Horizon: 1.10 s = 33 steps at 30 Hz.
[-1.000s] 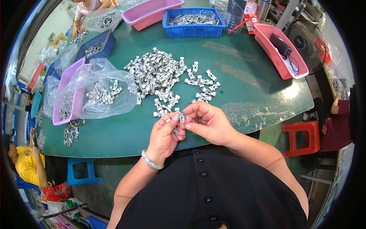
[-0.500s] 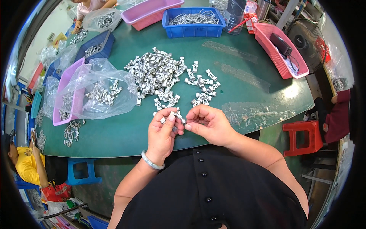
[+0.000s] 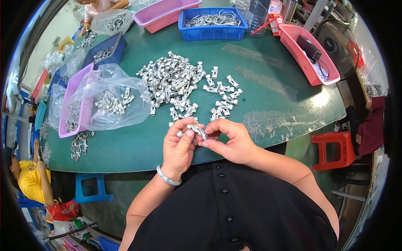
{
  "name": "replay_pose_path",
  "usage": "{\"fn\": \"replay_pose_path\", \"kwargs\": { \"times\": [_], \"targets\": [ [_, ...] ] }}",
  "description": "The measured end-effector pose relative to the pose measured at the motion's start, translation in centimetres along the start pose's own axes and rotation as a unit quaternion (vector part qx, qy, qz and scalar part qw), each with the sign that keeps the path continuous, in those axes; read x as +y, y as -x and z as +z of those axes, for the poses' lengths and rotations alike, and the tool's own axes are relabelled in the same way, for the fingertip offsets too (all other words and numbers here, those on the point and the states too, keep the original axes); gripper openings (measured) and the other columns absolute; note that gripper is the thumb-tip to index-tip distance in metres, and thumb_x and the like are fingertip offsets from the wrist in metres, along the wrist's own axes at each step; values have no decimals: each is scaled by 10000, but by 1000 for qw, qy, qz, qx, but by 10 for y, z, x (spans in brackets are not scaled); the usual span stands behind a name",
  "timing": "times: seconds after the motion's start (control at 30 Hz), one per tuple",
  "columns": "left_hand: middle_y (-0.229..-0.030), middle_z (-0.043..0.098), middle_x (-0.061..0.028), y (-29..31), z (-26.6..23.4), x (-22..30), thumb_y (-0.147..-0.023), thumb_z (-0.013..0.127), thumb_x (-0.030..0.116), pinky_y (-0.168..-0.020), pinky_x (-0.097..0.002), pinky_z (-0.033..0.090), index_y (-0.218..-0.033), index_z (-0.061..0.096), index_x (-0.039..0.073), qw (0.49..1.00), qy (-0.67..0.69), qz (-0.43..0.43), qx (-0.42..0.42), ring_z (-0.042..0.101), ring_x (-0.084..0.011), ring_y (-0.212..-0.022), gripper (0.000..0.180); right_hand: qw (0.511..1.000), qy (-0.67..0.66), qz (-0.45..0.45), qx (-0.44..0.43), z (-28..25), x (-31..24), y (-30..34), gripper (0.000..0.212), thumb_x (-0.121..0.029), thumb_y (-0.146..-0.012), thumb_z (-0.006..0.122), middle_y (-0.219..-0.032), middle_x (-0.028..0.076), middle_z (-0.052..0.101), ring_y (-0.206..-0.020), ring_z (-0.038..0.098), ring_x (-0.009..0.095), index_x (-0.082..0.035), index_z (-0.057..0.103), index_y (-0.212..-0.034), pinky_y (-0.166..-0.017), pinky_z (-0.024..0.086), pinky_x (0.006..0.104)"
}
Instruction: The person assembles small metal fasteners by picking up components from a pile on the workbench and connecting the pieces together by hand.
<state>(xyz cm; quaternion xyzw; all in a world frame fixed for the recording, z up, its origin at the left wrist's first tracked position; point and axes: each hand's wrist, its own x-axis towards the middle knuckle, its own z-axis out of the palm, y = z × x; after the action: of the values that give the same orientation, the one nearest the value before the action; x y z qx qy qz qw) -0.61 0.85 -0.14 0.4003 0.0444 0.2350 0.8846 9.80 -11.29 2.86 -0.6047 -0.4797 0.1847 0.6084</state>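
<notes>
Green bench (image 3: 259,96): near edge runs just under your fingers, open room to right of them. Heap of metal clips (image 3: 171,81) ahead of fingers; keep elbows low, clear of it. Left hand (image 3: 178,148) and right hand (image 3: 232,140) both pinch one small metal clip (image 3: 197,130) between them; grip near ends, press squarely.

Both hands meet over the near edge of the green counter (image 3: 276,96). The left hand (image 3: 179,146) and right hand (image 3: 232,140) pinch one small silver metal part (image 3: 197,130) between fingertips, each grip closed on it. Just beyond the part lies a heap of like parts (image 3: 176,81). Left of the heap sits a clear bag (image 3: 104,100) over a purple tray (image 3: 73,104); beyond the heap stands a blue bin (image 3: 213,23).
</notes>
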Motion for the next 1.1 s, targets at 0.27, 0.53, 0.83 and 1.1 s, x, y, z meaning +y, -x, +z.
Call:
{"fn": "replay_pose_path", "kwargs": {
  "times": [0.27,0.53,0.83,1.1],
  "targets": [
    [-1019,560,-124,4,2,1,-846,468,-3,-695,-266,467,-1216,413,54,1000,1,-26,11,552,-139,-801,378,993,93,-66,28,1,0,2,152,25,-716,623,-798,75,575,-719,567,142,-5,534,-836,-647,455,248],
    [-986,579,-97,1,6,6,-805,538,-20,-643,-216,447,-1144,462,20,995,-93,-4,21,547,-103,-770,350,960,-234,155,2,0,8,2,113,-43,-789,575,-832,77,594,-664,569,125,2,533,-884,-611,469,246],
    [-841,543,-18,0,15,13,-783,572,-5,-577,-176,421,-1113,479,17,985,-141,-41,88,532,-73,-671,344,851,-414,319,-44,-9,7,-4,99,-66,-841,502,-816,130,602,-665,592,167,4,515,-908,-616,493,267],
    [-829,570,-26,0,8,7,-815,542,30,-610,-204,422,-1041,522,30,986,-113,-90,80,518,-76,-699,227,950,-174,246,-85,-6,12,1,117,-130,-834,536,-708,51,599,-608,564,105,-16,561,-838,-549,444,225]
  ]
}}
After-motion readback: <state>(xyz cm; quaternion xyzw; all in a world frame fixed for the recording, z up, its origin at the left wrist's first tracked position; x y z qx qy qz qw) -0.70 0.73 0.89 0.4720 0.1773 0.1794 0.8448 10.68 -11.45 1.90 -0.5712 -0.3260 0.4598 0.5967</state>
